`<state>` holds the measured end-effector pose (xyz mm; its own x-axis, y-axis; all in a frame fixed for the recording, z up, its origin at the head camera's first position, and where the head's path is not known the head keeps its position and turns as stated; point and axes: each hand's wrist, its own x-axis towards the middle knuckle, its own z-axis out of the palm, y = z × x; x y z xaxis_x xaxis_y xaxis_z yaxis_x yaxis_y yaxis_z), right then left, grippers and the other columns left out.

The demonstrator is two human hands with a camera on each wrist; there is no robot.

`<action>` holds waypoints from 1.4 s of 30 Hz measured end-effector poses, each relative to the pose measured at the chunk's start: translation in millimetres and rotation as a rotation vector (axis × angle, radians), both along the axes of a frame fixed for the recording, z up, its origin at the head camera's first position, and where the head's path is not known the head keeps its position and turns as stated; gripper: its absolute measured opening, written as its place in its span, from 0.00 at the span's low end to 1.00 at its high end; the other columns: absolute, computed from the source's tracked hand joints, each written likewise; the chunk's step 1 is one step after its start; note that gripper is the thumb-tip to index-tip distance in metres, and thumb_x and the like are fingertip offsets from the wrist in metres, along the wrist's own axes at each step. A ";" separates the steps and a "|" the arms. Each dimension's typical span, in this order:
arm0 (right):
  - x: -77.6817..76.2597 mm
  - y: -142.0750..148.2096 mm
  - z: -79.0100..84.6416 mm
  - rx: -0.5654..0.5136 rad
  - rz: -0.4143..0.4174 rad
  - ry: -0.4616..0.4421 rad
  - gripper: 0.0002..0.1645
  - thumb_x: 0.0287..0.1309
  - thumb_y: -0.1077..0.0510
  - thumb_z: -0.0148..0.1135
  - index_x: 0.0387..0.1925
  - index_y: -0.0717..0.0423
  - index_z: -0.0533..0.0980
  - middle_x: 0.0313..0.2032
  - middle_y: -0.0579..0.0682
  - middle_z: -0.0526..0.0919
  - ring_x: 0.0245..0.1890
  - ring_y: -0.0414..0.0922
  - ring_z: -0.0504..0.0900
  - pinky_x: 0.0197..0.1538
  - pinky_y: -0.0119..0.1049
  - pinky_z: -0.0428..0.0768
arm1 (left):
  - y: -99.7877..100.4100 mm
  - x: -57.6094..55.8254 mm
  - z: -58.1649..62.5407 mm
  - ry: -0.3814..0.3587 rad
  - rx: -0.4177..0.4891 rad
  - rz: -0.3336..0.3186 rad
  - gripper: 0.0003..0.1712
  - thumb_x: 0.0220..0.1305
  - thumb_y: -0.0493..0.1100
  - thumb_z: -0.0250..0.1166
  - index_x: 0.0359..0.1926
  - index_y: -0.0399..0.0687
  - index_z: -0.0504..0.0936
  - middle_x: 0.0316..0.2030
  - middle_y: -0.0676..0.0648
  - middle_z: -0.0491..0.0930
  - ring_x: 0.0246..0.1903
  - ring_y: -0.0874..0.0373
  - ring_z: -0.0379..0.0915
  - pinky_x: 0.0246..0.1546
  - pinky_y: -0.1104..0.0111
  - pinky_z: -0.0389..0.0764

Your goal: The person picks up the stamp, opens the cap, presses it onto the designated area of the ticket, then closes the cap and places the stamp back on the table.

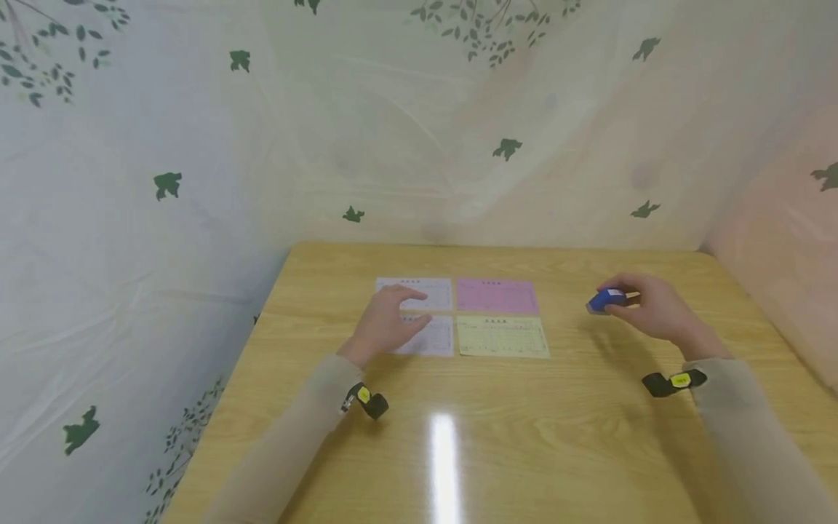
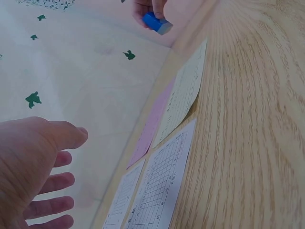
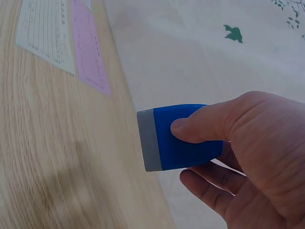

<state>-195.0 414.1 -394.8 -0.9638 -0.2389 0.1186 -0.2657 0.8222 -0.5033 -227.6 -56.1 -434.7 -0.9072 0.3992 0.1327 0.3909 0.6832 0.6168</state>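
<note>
My right hand [image 1: 655,306] holds a blue stamp [image 3: 183,138] with a grey end, pinched between thumb and fingers above the right side of the table. A small white label shows on it in the head view. The left hand [image 1: 388,320], fingers loosely spread and holding nothing, hovers over the two pale sheets on the left. Of these, the upper pale form [image 1: 440,291] and the lower pale form [image 1: 440,336] are partly hidden by it. Beside them lie a pink form [image 1: 496,296] and, nearer me, a yellow form [image 1: 503,337], all printed with lines and text.
The forms lie in a two-by-two block on a wood-grain table [image 1: 314,451]. A pale cloth [image 1: 419,160] with green bird and leaf prints hangs behind the table and along its sides. A bright light reflection crosses the table's front.
</note>
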 end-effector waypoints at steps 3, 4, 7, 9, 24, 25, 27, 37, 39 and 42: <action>-1.5 3.0 -3.2 0.004 -0.005 -0.021 0.19 0.66 0.64 0.71 0.57 0.62 0.82 0.53 0.68 0.86 0.50 0.66 0.87 0.41 0.20 0.80 | -2.6 1.1 0.3 -0.017 0.010 0.010 0.25 0.71 0.52 0.70 0.63 0.46 0.85 0.65 0.42 0.83 0.71 0.43 0.74 0.78 0.47 0.70; -2.3 4.4 -4.4 0.012 -0.005 -0.022 0.19 0.65 0.64 0.72 0.57 0.61 0.82 0.53 0.68 0.86 0.49 0.61 0.88 0.41 0.20 0.80 | -3.5 1.7 0.6 -0.019 0.012 0.013 0.25 0.71 0.52 0.70 0.63 0.46 0.85 0.65 0.42 0.83 0.71 0.42 0.74 0.78 0.46 0.70; -1.9 9.1 -7.8 0.010 0.005 -0.023 0.19 0.64 0.66 0.73 0.55 0.61 0.83 0.52 0.66 0.87 0.46 0.39 0.86 0.41 0.21 0.82 | -5.4 0.9 -0.5 -0.007 0.008 0.004 0.25 0.71 0.51 0.71 0.62 0.45 0.85 0.64 0.42 0.84 0.70 0.42 0.75 0.78 0.47 0.71; 0.3 11.9 -9.4 0.018 0.007 -0.045 0.18 0.63 0.66 0.73 0.55 0.62 0.83 0.51 0.66 0.87 0.46 0.39 0.86 0.41 0.22 0.82 | -5.5 -0.9 -2.2 0.004 0.000 -0.010 0.24 0.70 0.51 0.71 0.62 0.44 0.85 0.64 0.41 0.84 0.69 0.42 0.75 0.77 0.47 0.71; 12.5 26.9 -22.8 0.115 -0.060 -0.178 0.17 0.64 0.63 0.71 0.54 0.60 0.82 0.54 0.72 0.85 0.55 0.71 0.83 0.46 0.48 0.86 | -4.6 -0.9 -0.4 -0.034 -0.029 0.002 0.24 0.70 0.49 0.72 0.63 0.45 0.85 0.65 0.42 0.83 0.71 0.43 0.74 0.78 0.47 0.70; 12.9 27.7 -24.0 0.118 -0.064 -0.183 0.17 0.65 0.62 0.71 0.54 0.61 0.81 0.55 0.73 0.85 0.56 0.72 0.83 0.49 0.53 0.87 | -4.7 -0.8 -0.2 -0.033 -0.029 0.004 0.24 0.70 0.49 0.72 0.63 0.45 0.85 0.65 0.42 0.84 0.71 0.43 0.74 0.78 0.46 0.70; 13.9 28.8 -26.5 0.117 -0.069 -0.195 0.18 0.65 0.62 0.70 0.55 0.61 0.81 0.56 0.74 0.84 0.57 0.73 0.82 0.53 0.62 0.85 | -4.6 -0.8 0.0 -0.030 -0.030 0.004 0.24 0.70 0.49 0.72 0.62 0.45 0.85 0.65 0.42 0.84 0.71 0.43 0.74 0.78 0.47 0.70; 14.5 31.9 -31.2 0.130 -0.078 -0.196 0.19 0.64 0.60 0.71 0.56 0.60 0.82 0.54 0.72 0.85 0.55 0.72 0.83 0.51 0.64 0.84 | -7.7 -0.6 1.5 -0.029 -0.027 0.020 0.24 0.70 0.50 0.71 0.62 0.45 0.85 0.65 0.42 0.84 0.70 0.44 0.75 0.77 0.47 0.71; 14.5 31.9 -32.0 0.131 -0.082 -0.201 0.20 0.65 0.60 0.71 0.56 0.61 0.81 0.54 0.73 0.85 0.55 0.72 0.83 0.50 0.62 0.85 | -8.2 -0.4 1.8 -0.036 -0.029 0.024 0.24 0.70 0.50 0.71 0.63 0.46 0.85 0.65 0.42 0.83 0.70 0.44 0.75 0.77 0.47 0.71; 14.8 31.5 -33.6 0.133 -0.084 -0.201 0.20 0.65 0.60 0.71 0.56 0.61 0.82 0.54 0.73 0.85 0.53 0.70 0.84 0.49 0.58 0.85 | -8.3 -0.8 1.0 -0.043 -0.028 0.024 0.24 0.71 0.50 0.71 0.63 0.46 0.85 0.65 0.42 0.83 0.71 0.43 0.74 0.78 0.47 0.71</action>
<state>-180.2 445.6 -428.5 -0.9820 -0.1574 -0.1048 -0.0989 0.8999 -0.4248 -228.4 -64.3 -433.7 -0.9214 0.3798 0.0825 0.3473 0.7093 0.6135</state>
